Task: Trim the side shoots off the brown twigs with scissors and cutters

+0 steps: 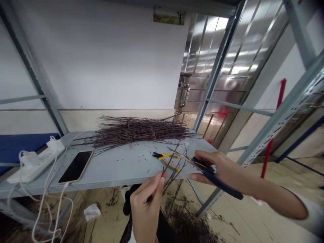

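Pinching a thin dark twig (165, 168) between thumb and fingers, the left hand (148, 199) is raised just in front of the near edge of a grey metal shelf (106, 172). The twig slants up and to the right from the fingertips, and its upper part crosses in front of the shelf top. The right hand (225, 168), well apart from the left, is wrapped around the dark blue grips of a cutting tool (202, 165), its thumb on the near side. The slim metal blades point left towards the twig; whether they touch it cannot be made out.

Behind the twig, yellow-handled pliers (158, 155) lie on the shelf with their handles spread, and small dark bits (140, 156) are scattered beside them. A large bundle of twigs (136, 131) lies lengthwise along the back of the shelf, near the pale wall (113, 60). Towards the left end rests a phone (76, 167), dark screen up, with a white cable (59, 211) at its lower end; a white power strip (37, 165) is next to it. Below, a heap of twigs (188, 219) and a crumpled white paper (91, 212) lie on the tiled floor.
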